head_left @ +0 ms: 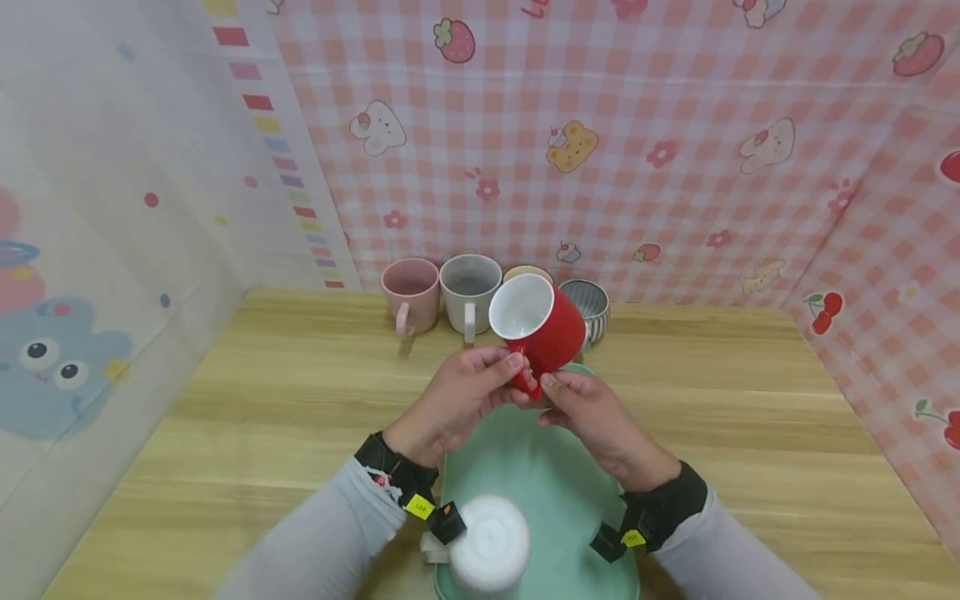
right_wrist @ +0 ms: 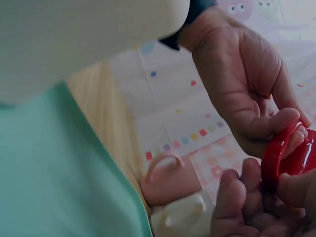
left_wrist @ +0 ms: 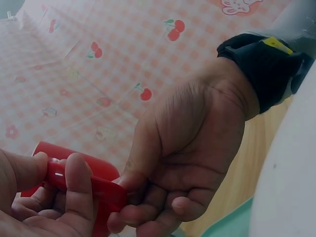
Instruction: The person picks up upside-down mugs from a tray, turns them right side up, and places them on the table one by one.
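A red mug (head_left: 564, 332) with a white inside is held up over the far end of a green tray (head_left: 555, 492), its mouth tilted to the upper left. My left hand (head_left: 468, 396) pinches its handle (right_wrist: 274, 160), a finger through the loop. With thumb and fingers my right hand (head_left: 596, 417) grips the lower end of that handle, as the left wrist view also shows. Upside down on the near left part of the tray stands a white mug (head_left: 489, 542), its handle pointing left.
Along the back wall stand a pink mug (head_left: 411, 292), a grey-white mug (head_left: 470, 292), a yellowish cup (head_left: 528, 271) mostly hidden behind the red mug, and a striped grey cup (head_left: 595, 308). Patterned cloth (head_left: 600, 200) hangs behind and beside the wooden table (head_left: 720, 400).
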Action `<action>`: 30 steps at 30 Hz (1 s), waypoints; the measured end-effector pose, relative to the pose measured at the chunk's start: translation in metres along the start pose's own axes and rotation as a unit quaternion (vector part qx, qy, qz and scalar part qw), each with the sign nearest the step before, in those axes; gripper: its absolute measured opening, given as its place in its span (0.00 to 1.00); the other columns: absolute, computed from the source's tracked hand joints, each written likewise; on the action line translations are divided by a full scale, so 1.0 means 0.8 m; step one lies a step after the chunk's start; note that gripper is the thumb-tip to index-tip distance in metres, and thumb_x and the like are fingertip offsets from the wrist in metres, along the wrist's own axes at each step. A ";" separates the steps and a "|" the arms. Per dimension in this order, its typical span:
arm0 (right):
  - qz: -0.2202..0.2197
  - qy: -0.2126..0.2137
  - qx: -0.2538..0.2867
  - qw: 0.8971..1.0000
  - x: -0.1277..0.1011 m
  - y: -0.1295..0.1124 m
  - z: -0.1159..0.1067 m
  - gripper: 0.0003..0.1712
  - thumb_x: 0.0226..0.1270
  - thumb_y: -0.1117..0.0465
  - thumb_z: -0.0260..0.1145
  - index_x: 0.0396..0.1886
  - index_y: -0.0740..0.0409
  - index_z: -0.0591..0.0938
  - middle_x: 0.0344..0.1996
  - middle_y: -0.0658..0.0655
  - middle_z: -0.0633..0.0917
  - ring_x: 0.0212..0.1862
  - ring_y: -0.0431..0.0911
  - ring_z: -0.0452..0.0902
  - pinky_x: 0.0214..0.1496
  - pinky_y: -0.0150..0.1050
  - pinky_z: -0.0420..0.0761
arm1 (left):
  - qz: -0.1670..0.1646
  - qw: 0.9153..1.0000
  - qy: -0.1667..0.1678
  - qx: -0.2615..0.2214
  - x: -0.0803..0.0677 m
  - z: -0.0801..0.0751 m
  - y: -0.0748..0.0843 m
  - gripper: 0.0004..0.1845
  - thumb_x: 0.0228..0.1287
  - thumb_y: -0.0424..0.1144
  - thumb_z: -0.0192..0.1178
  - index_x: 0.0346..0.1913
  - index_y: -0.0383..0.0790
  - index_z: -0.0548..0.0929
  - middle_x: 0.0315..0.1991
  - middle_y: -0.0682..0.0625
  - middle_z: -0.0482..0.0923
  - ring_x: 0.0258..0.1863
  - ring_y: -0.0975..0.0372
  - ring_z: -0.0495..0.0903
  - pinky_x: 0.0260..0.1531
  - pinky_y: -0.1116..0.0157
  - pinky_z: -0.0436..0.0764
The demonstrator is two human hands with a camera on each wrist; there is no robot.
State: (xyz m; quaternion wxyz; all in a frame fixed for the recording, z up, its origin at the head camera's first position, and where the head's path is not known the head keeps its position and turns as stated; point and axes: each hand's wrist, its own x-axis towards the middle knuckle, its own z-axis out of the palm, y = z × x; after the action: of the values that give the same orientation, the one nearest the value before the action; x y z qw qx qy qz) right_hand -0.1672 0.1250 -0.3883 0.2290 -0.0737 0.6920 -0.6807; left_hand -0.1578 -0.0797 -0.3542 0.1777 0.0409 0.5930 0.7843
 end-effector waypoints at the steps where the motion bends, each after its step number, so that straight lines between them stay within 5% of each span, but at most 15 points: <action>1: -0.002 -0.001 -0.018 1.000 0.000 -0.001 -0.001 0.24 0.81 0.53 0.60 0.62 0.67 0.81 0.44 0.50 0.91 0.50 0.48 0.85 0.50 0.35 0.85 | -0.003 1.000 0.001 0.001 0.001 0.001 0.001 0.13 0.78 0.32 0.57 0.55 0.24 0.80 0.34 0.54 0.84 0.32 0.64 0.83 0.42 0.71 0.86; 6: -0.012 -0.012 -0.106 0.994 -0.003 -0.004 -0.010 0.23 0.80 0.53 0.62 0.62 0.66 0.81 0.46 0.58 0.90 0.53 0.56 0.84 0.52 0.42 0.85 | -0.013 1.000 0.007 0.018 0.006 0.004 0.006 0.13 0.78 0.34 0.58 0.55 0.26 0.80 0.35 0.54 0.83 0.35 0.63 0.83 0.43 0.72 0.86; 10: -0.014 -0.032 -0.196 0.980 -0.010 -0.005 -0.020 0.20 0.79 0.53 0.63 0.61 0.60 0.82 0.45 0.60 0.89 0.53 0.59 0.83 0.52 0.48 0.85 | -0.019 0.999 0.014 0.046 0.014 0.006 0.011 0.13 0.77 0.36 0.59 0.53 0.29 0.82 0.36 0.53 0.83 0.36 0.62 0.82 0.44 0.72 0.85; 16: -0.026 -0.060 -0.338 0.939 -0.028 -0.002 -0.036 0.22 0.77 0.51 0.65 0.62 0.60 0.83 0.47 0.56 0.89 0.49 0.48 0.84 0.56 0.49 0.86 | 0.001 0.996 0.004 0.092 0.035 0.017 0.022 0.10 0.78 0.38 0.59 0.45 0.32 0.84 0.34 0.51 0.84 0.38 0.61 0.81 0.44 0.71 0.83; 22: -0.042 -0.049 -0.444 0.894 -0.045 0.005 -0.059 0.23 0.75 0.50 0.67 0.59 0.61 0.83 0.41 0.50 0.88 0.43 0.42 0.81 0.48 0.45 0.86 | -0.002 0.993 -0.001 0.119 0.063 0.043 0.030 0.10 0.77 0.40 0.60 0.42 0.35 0.85 0.34 0.50 0.83 0.39 0.62 0.81 0.44 0.72 0.83; 27: -0.027 -0.026 -0.516 0.856 -0.056 0.006 -0.079 0.13 0.74 0.53 0.68 0.48 0.56 0.86 0.36 0.47 0.87 0.39 0.40 0.79 0.47 0.45 0.85 | -0.023 0.991 0.010 0.134 0.092 0.068 0.032 0.11 0.76 0.43 0.62 0.43 0.37 0.86 0.35 0.50 0.84 0.38 0.62 0.80 0.54 0.63 0.84; 30: -0.022 -0.027 -0.534 0.845 -0.059 0.007 -0.088 0.06 0.75 0.55 0.68 0.42 0.53 0.85 0.32 0.45 0.84 0.35 0.39 0.77 0.44 0.43 0.83 | -0.035 0.989 0.016 0.142 0.109 0.081 0.032 0.12 0.75 0.45 0.63 0.44 0.39 0.88 0.37 0.49 0.86 0.38 0.61 0.81 0.55 0.61 0.84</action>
State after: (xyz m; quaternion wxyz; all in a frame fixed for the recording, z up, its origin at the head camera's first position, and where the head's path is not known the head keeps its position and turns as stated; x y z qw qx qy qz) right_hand -0.1536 0.2085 -0.3857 0.1576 -0.2177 0.9403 -0.2090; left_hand -0.2274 0.0020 -0.3236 0.1877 0.0327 0.7025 0.6857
